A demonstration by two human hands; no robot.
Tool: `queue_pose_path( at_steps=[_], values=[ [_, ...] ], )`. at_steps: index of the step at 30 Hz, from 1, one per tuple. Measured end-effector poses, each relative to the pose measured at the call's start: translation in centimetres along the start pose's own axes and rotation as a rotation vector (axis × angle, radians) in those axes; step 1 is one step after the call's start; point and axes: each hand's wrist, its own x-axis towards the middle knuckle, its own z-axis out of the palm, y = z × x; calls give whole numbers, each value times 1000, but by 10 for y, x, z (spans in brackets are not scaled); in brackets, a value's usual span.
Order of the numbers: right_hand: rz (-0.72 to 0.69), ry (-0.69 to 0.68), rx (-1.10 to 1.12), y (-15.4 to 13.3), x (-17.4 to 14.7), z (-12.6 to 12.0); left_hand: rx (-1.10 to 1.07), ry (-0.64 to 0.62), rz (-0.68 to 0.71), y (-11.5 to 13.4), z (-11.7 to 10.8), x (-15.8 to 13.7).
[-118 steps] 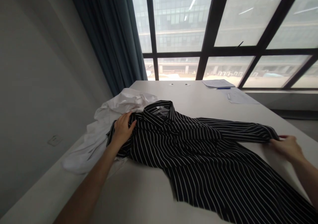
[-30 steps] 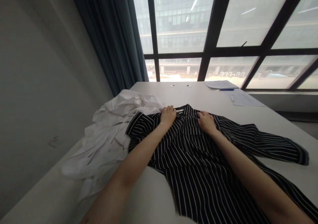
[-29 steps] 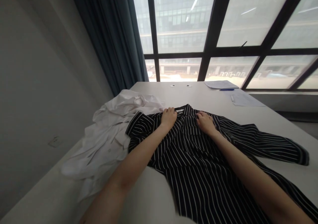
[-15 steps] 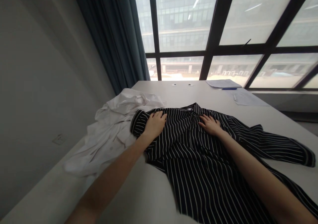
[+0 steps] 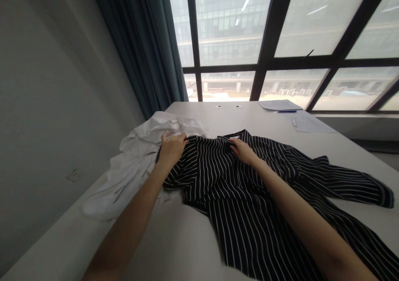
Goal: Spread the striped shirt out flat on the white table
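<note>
Pinching the left sleeve (image 5: 184, 164) of the striped shirt (image 5: 233, 206), my left hand (image 5: 172, 149) sat near the rumpled white cloth (image 5: 139, 152)! My right hand (image 5: 245, 152) touched the collar (image 5: 246, 134), but gripping or merely resting, I couldn't tell. The shirt lay spread across the white table (image 5: 187, 235), right sleeve (image 5: 352, 184) stretched out right.

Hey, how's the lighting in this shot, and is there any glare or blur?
Head view: the window glares, and the building beyond looks washed out; head view: the wall at left is dim; head view: the striped shirt reads clearly, though its cuff at far right looks soft.
</note>
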Motion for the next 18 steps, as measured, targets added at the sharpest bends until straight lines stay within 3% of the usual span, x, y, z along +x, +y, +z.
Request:
queue_pose_path(
  at_steps=[4,8,13,18],
  values=[
    [-29,-88,32,-16,15,22,-39,46,33,-2,-9,7],
    [67,-175,4,-17,19,44,-90,45,113,-2,-13,5],
    [178,-201,-44,-8,20,54,-32,-116,98,0,-18,-7],
    [247,-180,-67,3,23,52,-80,-265,23,-18,-27,-13]
  ],
)
